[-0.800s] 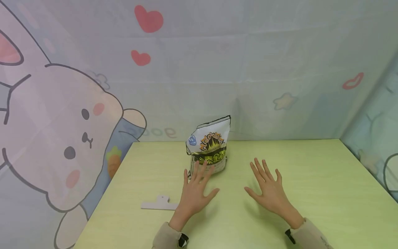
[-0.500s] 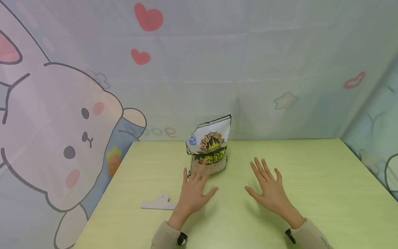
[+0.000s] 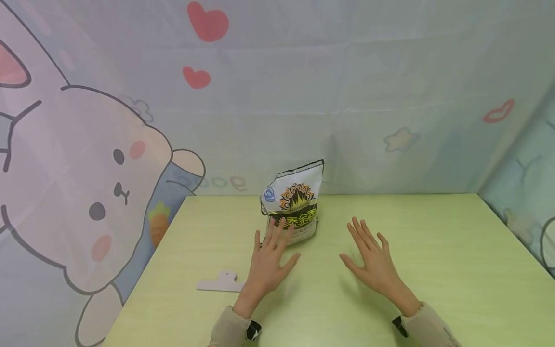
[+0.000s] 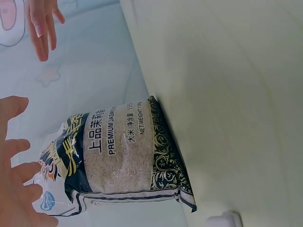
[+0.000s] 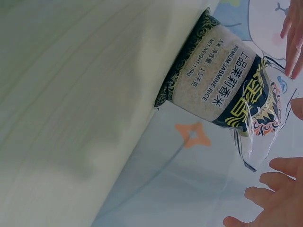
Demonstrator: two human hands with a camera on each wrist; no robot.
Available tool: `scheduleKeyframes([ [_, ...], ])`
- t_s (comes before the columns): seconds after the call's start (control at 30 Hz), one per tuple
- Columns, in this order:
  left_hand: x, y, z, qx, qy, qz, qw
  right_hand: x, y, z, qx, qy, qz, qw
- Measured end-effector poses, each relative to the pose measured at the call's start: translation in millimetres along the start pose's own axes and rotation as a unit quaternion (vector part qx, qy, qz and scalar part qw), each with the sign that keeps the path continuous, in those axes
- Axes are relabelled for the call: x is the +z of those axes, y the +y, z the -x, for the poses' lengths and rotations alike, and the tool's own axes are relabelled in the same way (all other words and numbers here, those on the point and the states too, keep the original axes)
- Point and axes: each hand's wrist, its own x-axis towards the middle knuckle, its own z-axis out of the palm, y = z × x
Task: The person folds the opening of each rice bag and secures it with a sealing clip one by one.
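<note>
A bag of jasmine rice (image 3: 299, 198) stands upright toward the back of the table, its top folded over to the left. In the left wrist view the rice bag (image 4: 118, 156) shows grain through a clear panel. My left hand (image 3: 266, 267) hovers palm down in front of it, fingers spread, the fingertips overlapping the bag's lower part in the head view. To the right, my right hand (image 3: 376, 267) is held over the table with straight fingers, holding nothing. A whitish flat bag clip (image 3: 220, 283) lies left of my left hand, which hides its right end.
The pale yellow-green table (image 3: 433, 241) reaches back to a cloth backdrop (image 3: 277, 96) printed with a rabbit, hearts and a star. Another printed cloth (image 3: 529, 193) hangs along the right side.
Both hands have shifted slightly, the left a little up and to the left. The right hand's fingers have drawn closer together. Bag and clip stay where they were.
</note>
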Motion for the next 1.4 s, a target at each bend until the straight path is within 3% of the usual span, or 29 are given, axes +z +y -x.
scheduleKeyframes([
  [0.63, -1.7, -3.4, -7.8, -0.001, 0.073, 0.034, 0.9967, -2, -6, -7.8, 0.019, 0.035, -0.056, 0.9976],
  [0.8, -2.8, -2.6, -10.2, -0.001, 0.092, 0.04, 0.9949, -3, -8, -10.5, 0.026, 0.061, -0.084, 0.9943],
  [1.17, -6.3, -4.4, -15.4, -0.014, 0.132, 0.099, 0.9862, -4, -12, -20.4, 0.019, 0.093, -0.157, 0.9831],
  [1.4, -8.5, -5.4, -21.2, -0.025, 0.153, 0.116, 0.9811, -5, -16, -29.3, 0.024, 0.092, -0.167, 0.9814],
])
